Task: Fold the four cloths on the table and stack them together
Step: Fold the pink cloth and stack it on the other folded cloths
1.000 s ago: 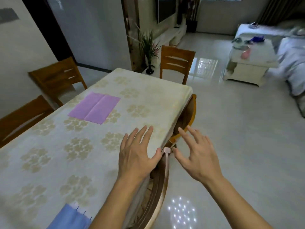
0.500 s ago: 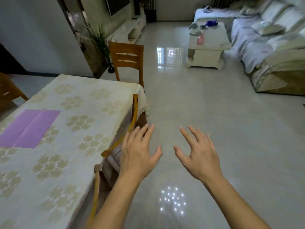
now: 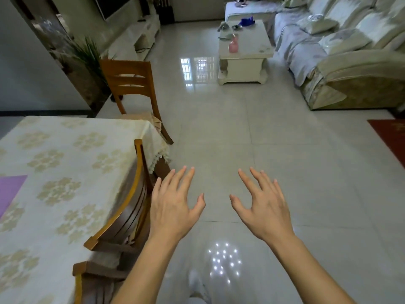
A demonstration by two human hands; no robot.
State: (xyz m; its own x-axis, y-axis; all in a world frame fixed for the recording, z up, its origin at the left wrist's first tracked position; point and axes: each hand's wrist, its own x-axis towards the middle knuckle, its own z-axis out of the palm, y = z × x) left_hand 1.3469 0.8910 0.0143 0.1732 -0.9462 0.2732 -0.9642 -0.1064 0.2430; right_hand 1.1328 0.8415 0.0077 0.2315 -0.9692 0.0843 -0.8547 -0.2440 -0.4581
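Note:
Only a corner of one purple cloth (image 3: 9, 190) shows, lying flat at the left edge on the table (image 3: 65, 163) with its cream flower-patterned cover. No other cloth is in view. My left hand (image 3: 173, 207) and my right hand (image 3: 263, 207) are both stretched out palm down with spread fingers, holding nothing. They hover over the tiled floor, to the right of the table and well away from the purple cloth.
A wooden chair (image 3: 122, 213) is pushed in at the table's right side, just left of my left hand; another chair (image 3: 131, 84) stands at the far end. A white coffee table (image 3: 245, 51) and a sofa (image 3: 341, 58) lie ahead across the glossy floor (image 3: 241, 132).
The view has swung right, away from the table. The purple cloth slid to the left edge, the blue cloth left the view, and my hands now hover over the floor instead of the table edge.

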